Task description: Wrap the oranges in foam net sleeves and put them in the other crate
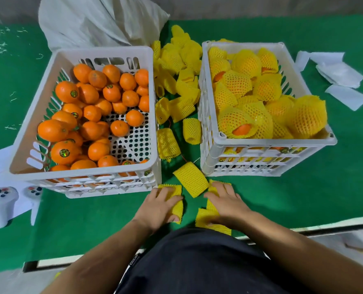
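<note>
Counter (303,198): green surface, carries both crates side by side with a gap between.
Cloth sack (95,22): pale, crumpled, far side behind the left crate.
Left crate (104,177): white slotted plastic, perforated floor partly bare at its right side.
Right crate (267,143): same white plastic, heaped to the rim.
Bare oranges (87,115): in the left crate, glossy deep orange, unwrapped; several carry a small round dark sticker.
Wrapped oranges (261,102): fill the right crate, each in a yellow mesh sleeve, orange peel showing through the open ends of a few.
Loose foam net sleeves (180,66): bright yellow, tube-shaped, ribbed mesh; piled in the gap between the crates, trailing toward the near edge.
Single sleeve (191,179): lies tilted on the counter just beyond and between the hands.
White sheets (342,81): scattered flat, far right of the right crate.
Left hand (161,206): palm down, fingers curled over a flattened yellow sleeve (177,209), gripping it.
Right hand (227,202): palm down, fingers spread, pressing on another flattened sleeve (206,219) against the counter.
Dark garment (197,262): person's lap, nearest edge.
</note>
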